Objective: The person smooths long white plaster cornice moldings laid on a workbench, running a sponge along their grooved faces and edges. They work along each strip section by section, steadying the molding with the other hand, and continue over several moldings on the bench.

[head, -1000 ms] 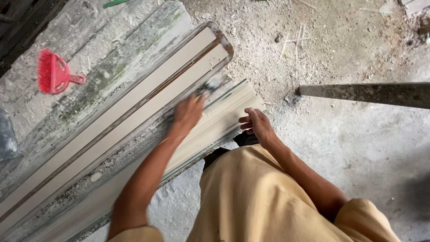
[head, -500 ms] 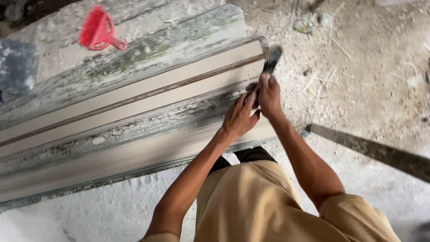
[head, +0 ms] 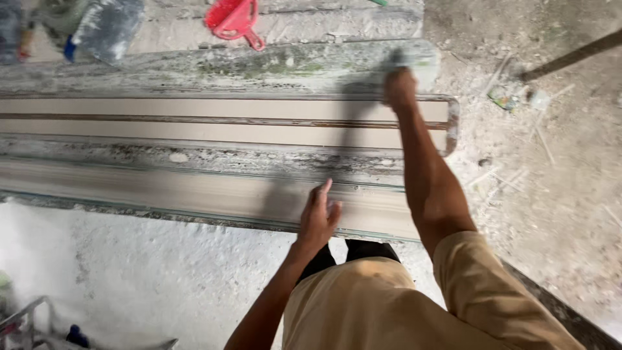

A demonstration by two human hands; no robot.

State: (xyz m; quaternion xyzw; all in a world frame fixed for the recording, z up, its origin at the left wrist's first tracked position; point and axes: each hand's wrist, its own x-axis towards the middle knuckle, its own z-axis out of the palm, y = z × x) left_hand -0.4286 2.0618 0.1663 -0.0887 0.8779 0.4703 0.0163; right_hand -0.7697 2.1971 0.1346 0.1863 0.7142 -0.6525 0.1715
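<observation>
Right hand (head: 400, 85) is reaching across the mould (head: 227, 123) to its far edge, fist closed; motion blur is hiding what, if anything, it is gripping, so that cannot be told. Left hand (head: 319, 217) is resting on the near flange of the mould, fingers loosely spread, holding nothing.

Mould is lying lengthwise across the floor (head: 551, 194), a long channelled form with two pale smooth strips divided by a dark rib, its rounded end sitting just right of the right hand. Its outer ledges are showing crusted grey residue and green staining.

Beyond the mould, a red scoop (head: 233, 18) is lying on a rough slab, with a plaster-smeared trowel (head: 107, 29) to the left of it. Right of the mould, the floor is showing dust, splinters and small scraps. On the near side of the mould, the floor is looking white and gritty. A dark plank (head: 570, 57) is lying well beyond the mould's end.
</observation>
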